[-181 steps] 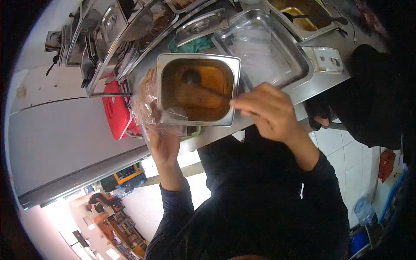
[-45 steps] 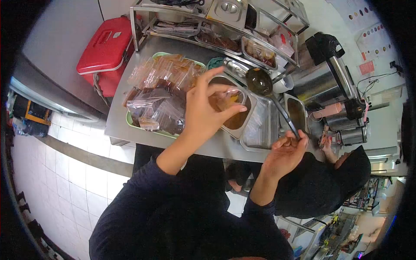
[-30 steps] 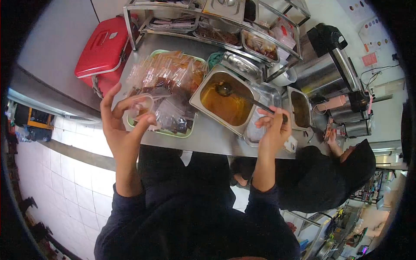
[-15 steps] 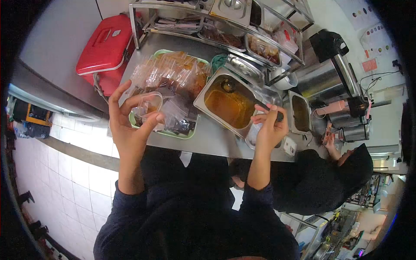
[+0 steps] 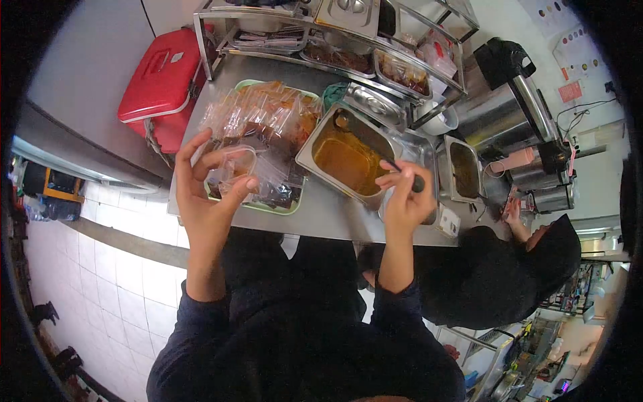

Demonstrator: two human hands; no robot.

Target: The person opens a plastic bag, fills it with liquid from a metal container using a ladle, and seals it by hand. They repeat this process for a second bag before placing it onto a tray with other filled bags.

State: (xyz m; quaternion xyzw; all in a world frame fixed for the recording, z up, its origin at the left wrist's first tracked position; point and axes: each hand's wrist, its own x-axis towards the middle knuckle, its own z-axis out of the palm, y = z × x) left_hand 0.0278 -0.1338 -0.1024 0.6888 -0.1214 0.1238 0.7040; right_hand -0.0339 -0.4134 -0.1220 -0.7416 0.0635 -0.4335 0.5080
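My left hand [image 5: 211,194] grips a small clear plastic bag [image 5: 240,163] between thumb and fingers, its mouth spread round. It hangs over a green-rimmed tray [image 5: 292,209] of sealed clear bags [image 5: 264,120] holding orange and brown contents. In my right hand [image 5: 408,197] is the dark handle of a ladle [image 5: 342,120]. The ladle's bowl is at the far left corner of a deep steel pan [image 5: 309,153] with an orange-brown liquid [image 5: 345,164] in it. How much the ladle's bowl contains cannot be made out.
Behind the pan lies a steel lid [image 5: 375,102], below a metal rack [image 5: 281,59] with food containers. A second pan [image 5: 463,171] stands to the right, near large steel dispensers [image 5: 499,120]. A red cooler box [image 5: 161,84] is at left. A person in black [image 5: 482,281] works at right.
The ladle's bowl has shifted slightly up and left in the pan, and my right hand has moved left and down. My left hand has drifted slightly right, still holding the bag.
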